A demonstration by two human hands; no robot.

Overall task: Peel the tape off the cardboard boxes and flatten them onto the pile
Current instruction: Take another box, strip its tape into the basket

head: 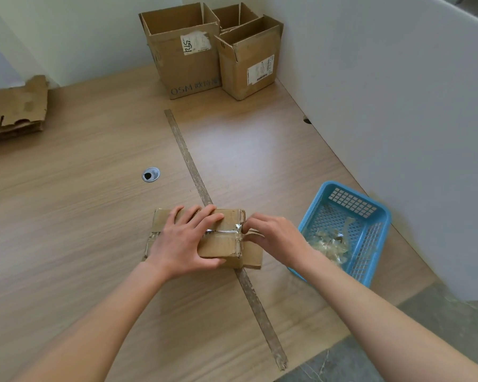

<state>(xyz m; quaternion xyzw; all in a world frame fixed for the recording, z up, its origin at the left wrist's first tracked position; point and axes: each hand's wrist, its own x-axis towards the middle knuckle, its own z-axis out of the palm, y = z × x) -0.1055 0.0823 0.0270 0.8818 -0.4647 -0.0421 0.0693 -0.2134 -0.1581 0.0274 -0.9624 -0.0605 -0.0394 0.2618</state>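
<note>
- My left hand (189, 241) presses flat, fingers spread, on the small taped box (221, 244) in front of me on the table (80, 202).
- My right hand (271, 238) pinches the tape (226, 231) at its right edge.
- Pulling too fast may tear the tape or the cardboard.

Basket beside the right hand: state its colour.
Light blue perforated plastic basket, seen in the head view.

Brown cardboard boxes (213, 48) with white labels stand on a pale wood-grain table (80, 202), beside a blue perforated basket (351, 230).
</note>
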